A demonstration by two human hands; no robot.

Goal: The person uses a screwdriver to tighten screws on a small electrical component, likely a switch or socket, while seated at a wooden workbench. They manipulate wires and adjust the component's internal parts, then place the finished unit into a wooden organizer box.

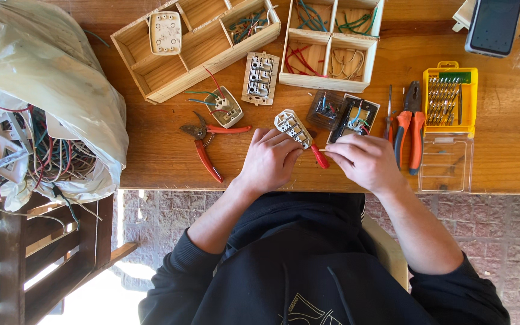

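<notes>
The left hand (270,159) grips a white switch module (293,128) while the right hand (363,161) pinches a red-handled screwdriver (319,156) against it; a slipping tip could jab the left fingers.

I see a white switch module (293,127), a screwdriver (319,156) with red handle, orange-handled pliers (410,123), red-handled cutters (205,141), a yellow bit case (451,98), and pale wooden trays (195,45) on the brown table (513,156).
</notes>
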